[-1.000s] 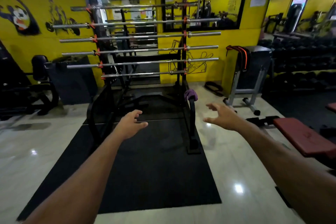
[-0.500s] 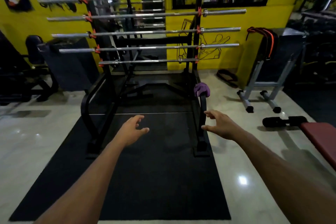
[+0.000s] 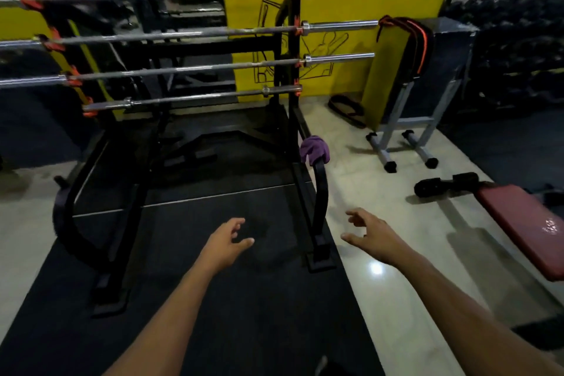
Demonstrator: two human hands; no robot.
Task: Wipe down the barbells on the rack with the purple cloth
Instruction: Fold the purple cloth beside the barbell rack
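**Step in hand: fetching the cloth**

The rack (image 3: pixel 294 76) fills the upper left, barbells (image 3: pixel 183 32) stacked across it. The purple cloth (image 3: pixel 314 148) hangs on its right curved foot, frame centre. My left hand (image 3: pixel 224 243) and right hand (image 3: pixel 374 233) are empty, fingers relaxed. Next: reach forward, grasp cloth.

Two bare forearms and hands (image 3: pixel 224 243), seemingly no sleeves or rings.

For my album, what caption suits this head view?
Both empty hands, left and right, reach toward the purple cloth draped on the barbell rack.
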